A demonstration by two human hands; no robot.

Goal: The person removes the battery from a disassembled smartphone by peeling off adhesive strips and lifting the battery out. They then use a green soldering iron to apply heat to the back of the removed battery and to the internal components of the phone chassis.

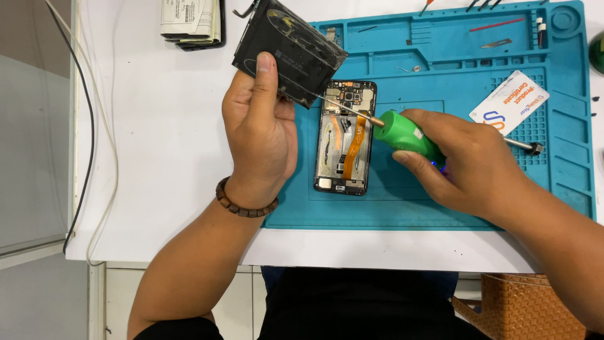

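My left hand [259, 135] grips a black flat battery [289, 50], lifted and tilted above the top of an opened phone [344, 138]. The phone lies face down on the blue mat [440, 69], its orange flex cables and circuit board exposed. My right hand [469, 167] holds a green electric screwdriver [409, 135], whose thin metal bit points left toward the battery's lower edge, over the phone's upper part.
A white card [509, 102] with blue and orange print lies on the mat at the right. Small tools and tweezers sit in the mat's top trays [497, 28]. A dark stack of items [192, 24] rests at the white table's back. A woven basket [519, 305] stands below right.
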